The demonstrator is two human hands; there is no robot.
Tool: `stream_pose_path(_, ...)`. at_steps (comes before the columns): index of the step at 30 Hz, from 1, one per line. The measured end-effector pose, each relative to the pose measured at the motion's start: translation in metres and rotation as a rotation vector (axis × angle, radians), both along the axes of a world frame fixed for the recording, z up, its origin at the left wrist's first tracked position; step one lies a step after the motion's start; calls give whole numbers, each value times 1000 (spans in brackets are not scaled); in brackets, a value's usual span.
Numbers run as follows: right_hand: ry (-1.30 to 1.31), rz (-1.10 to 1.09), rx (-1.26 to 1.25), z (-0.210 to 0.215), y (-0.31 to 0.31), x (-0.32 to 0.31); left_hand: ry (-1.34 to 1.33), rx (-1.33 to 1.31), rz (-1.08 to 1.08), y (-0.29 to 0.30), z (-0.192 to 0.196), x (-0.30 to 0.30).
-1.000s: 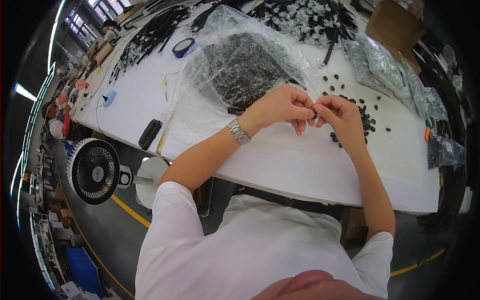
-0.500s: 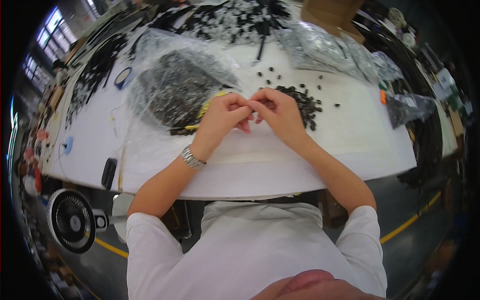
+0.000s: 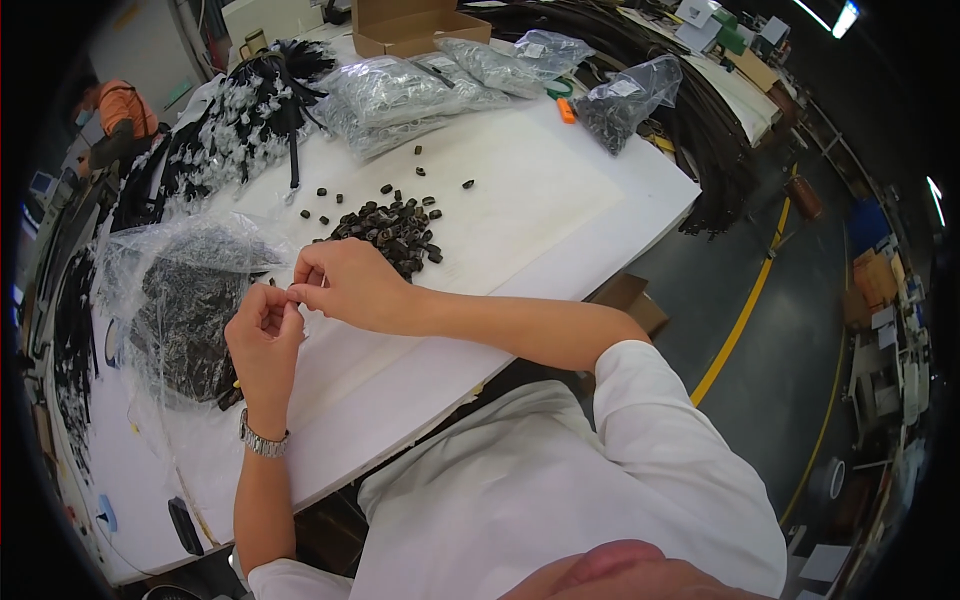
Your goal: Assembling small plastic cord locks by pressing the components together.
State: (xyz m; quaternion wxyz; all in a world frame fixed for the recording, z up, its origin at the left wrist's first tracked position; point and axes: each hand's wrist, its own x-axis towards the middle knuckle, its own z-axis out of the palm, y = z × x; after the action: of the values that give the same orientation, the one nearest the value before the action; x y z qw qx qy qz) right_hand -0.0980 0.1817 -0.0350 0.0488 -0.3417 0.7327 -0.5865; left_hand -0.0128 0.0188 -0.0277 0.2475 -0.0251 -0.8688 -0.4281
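Observation:
Fingertips meet between my left hand (image 3: 264, 345) and my right hand (image 3: 352, 285), both closed in a pinch. Whatever they hold is too small and covered to make out. Just beyond my right hand lies a loose pile of small black loop-like pieces (image 3: 395, 228), with a few scattered around it. Beside my left hand rests a large clear plastic bag (image 3: 190, 310) full of dark small parts. A bit of yellow shows by my left wrist, mostly hidden.
On the white table (image 3: 540, 215), filled clear bags (image 3: 385, 100), a cardboard box (image 3: 418, 30), an orange object (image 3: 566, 110) and a grey bag (image 3: 627, 102) stand at the back. Black strips (image 3: 285, 115) lie back left. A person in orange (image 3: 125, 105) is far left.
The view has turned to the right, so the table and hands appear further left and tilted. My hands remain together, fingertips still pinched.

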Motion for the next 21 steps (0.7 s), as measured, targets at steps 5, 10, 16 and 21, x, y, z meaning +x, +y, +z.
stream_pose_path(5,172,-34,0,-6,-6,1,-41,41,16,-3,2,3)
stream_pose_path(10,280,-79,-18,-11,-7,1,-21,-66,16,-4,4,3)
stream_pose_path(16,-672,313,-401,-9,-10,2,107,-194,45,-1,11,6)
stream_pose_path(21,-781,289,-341,-15,-13,0,173,-399,35,0,9,7)
